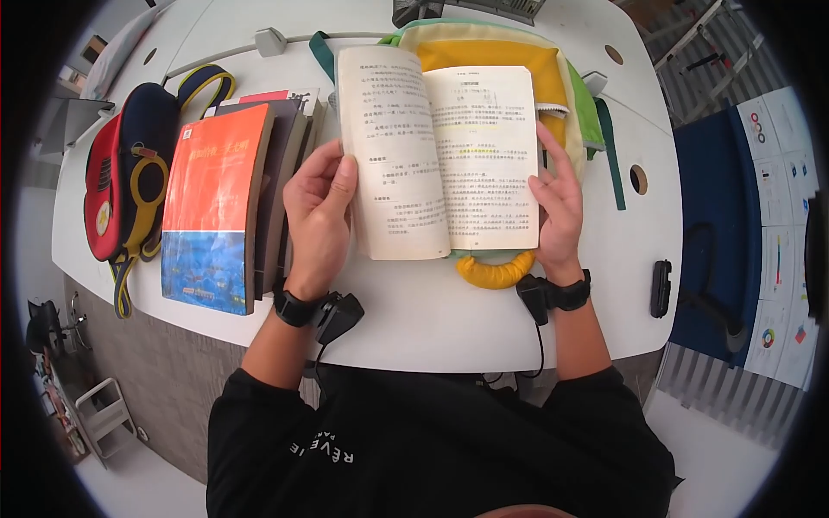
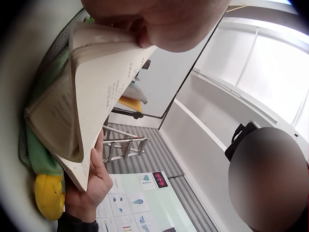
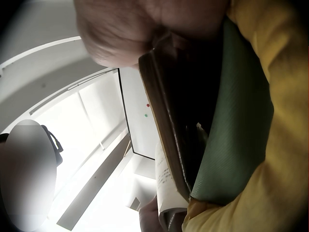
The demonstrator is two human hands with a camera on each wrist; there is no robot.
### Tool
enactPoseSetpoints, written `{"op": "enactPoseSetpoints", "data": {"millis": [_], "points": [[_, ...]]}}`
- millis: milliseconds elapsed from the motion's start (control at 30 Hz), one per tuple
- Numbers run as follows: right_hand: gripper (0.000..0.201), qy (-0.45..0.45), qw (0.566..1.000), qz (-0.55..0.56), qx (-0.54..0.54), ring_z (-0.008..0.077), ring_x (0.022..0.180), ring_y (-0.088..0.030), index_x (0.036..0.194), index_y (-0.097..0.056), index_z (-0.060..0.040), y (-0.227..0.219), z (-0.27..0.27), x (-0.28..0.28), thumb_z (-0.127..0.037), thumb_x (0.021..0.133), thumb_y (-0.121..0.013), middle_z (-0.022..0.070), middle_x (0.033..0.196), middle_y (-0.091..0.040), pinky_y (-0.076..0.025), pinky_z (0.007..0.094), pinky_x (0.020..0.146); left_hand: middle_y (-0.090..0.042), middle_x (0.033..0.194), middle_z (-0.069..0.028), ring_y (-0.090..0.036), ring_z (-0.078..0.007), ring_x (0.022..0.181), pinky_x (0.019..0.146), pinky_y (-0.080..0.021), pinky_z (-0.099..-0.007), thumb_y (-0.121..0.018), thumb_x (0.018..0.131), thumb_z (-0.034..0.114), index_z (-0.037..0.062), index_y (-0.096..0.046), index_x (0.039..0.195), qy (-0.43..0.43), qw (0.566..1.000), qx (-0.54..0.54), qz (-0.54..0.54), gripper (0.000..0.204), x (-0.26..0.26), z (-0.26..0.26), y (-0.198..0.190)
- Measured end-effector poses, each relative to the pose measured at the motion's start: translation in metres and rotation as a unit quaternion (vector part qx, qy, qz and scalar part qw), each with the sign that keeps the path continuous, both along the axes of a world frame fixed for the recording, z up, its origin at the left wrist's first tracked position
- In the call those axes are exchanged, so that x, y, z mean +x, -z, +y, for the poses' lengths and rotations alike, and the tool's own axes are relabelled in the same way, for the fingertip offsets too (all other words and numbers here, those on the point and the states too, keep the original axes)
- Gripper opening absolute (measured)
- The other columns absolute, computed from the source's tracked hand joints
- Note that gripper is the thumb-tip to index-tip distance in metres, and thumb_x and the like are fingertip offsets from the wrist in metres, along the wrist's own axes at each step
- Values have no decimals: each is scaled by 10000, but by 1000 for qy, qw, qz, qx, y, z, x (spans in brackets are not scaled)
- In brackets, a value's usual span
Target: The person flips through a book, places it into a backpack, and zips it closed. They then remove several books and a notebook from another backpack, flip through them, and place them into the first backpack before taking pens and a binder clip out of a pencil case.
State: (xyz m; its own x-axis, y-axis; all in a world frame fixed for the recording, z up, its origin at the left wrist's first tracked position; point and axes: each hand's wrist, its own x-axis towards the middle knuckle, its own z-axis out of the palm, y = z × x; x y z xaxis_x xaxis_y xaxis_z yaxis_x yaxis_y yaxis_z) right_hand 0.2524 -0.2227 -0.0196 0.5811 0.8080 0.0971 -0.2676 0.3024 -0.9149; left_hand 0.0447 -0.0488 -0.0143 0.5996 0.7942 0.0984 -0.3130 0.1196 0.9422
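An open book [image 1: 492, 173] with printed pages is held up in front of the person by both hands. At its left edge the left hand [image 1: 319, 220] grips the pages, thumb lying on the printed side. The right hand [image 1: 560, 207] holds the opposite edge, its thumb at the page margin and fingers reaching behind. A yellow highlighted line shows on the right page. In the left wrist view the left-hand pages of the book [image 2: 108, 92] bow outward. Behind the book lies a green and yellow backpack [image 1: 509, 56], its padded yellow handle [image 1: 496, 270] showing below the pages.
Left of the hands, a stack of books topped by an orange and blue one [image 1: 211, 207] lies on the white table [image 1: 414, 319]. Beside it is a red and navy bag [image 1: 129, 173]. A small black object [image 1: 661, 289] sits near the table's right edge.
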Motion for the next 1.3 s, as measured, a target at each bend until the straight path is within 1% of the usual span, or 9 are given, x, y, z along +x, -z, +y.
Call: {"op": "enactPoseSetpoints", "data": {"millis": [267,300,500,667,833,1000,1067,1167,1300], "points": [[637,-4,1000,-11,3,241,1231,-592,1548,-262,1,0,0,1,20,931,-416,259,1360,-568,-459,332,1052,-698,1128,-107,-653,-128,1028,931,-488,-265,-544,1028,104,-75,-575,1271,4,1000,-5,2,304,1,1,1],[637,-2,1000,-10,5,241,1231,-592,1548,-262,1,-1,0,1,20,931,-416,259,1360,-568,-459,332,1052,-700,1106,-105,-652,-118,998,902,-496,-249,-549,1029,105,-84,-580,1260,-3,1000,-1,-7,300,2,0,1],[598,13,1000,-4,4,235,1223,-594,1522,-333,10,-1,0,1,26,930,-412,241,1336,-591,-455,327,1050,-703,1082,-101,-651,-107,959,866,-505,-234,-552,1031,103,-91,-581,1260,-7,1000,7,-11,302,1,0,-1],[546,-15,1000,-2,-3,219,1188,-603,1476,-402,37,0,-2,3,-2,933,-429,230,1292,-617,-455,321,1044,-702,1086,-103,-652,-109,964,869,-504,-236,-551,1030,97,-89,-580,1262,-1,1000,10,-12,299,0,0,-1],[558,-7,1000,8,8,224,1212,-588,1479,-384,46,1,-1,1,-1,924,-421,237,1315,-598,-441,322,1061,-702,1119,-100,-655,-122,1010,917,-492,-262,-540,1025,85,-79,-575,1274,12,1000,3,-14,300,0,1,2],[622,-32,998,23,44,248,1256,-563,1500,-331,59,2,-3,4,-2,887,-415,255,1360,-561,-419,336,1088,-702,1102,-102,-657,-118,988,895,-502,-252,-544,1028,89,-84,-578,1266,6,1000,-2,-22,296,2,-2,-1],[669,-32,998,35,46,319,1324,-522,1507,-271,89,0,-2,3,-30,868,-430,312,1437,-474,-392,389,1137,-700,1089,-104,-656,-115,966,873,-512,-242,-544,1031,91,-91,-578,1261,1,1000,7,-21,295,0,-2,0],[645,-36,995,69,60,275,1272,-552,1507,-305,64,-5,-3,1,-19,878,-422,277,1377,-539,-409,355,1101,-701,1087,-104,-659,-115,957,868,-514,-241,-546,1030,91,-91,-578,1261,11,1000,7,-17,296,1,-1,2],[632,-26,997,49,45,272,1251,-564,1498,-321,65,-1,-1,0,-4,882,-439,278,1368,-546,-420,350,1088,-700,1090,-106,-657,-116,973,875,-513,-243,-552,1027,92,-92,-578,1261,18,999,-7,-27,299,3,-1,2]]}}
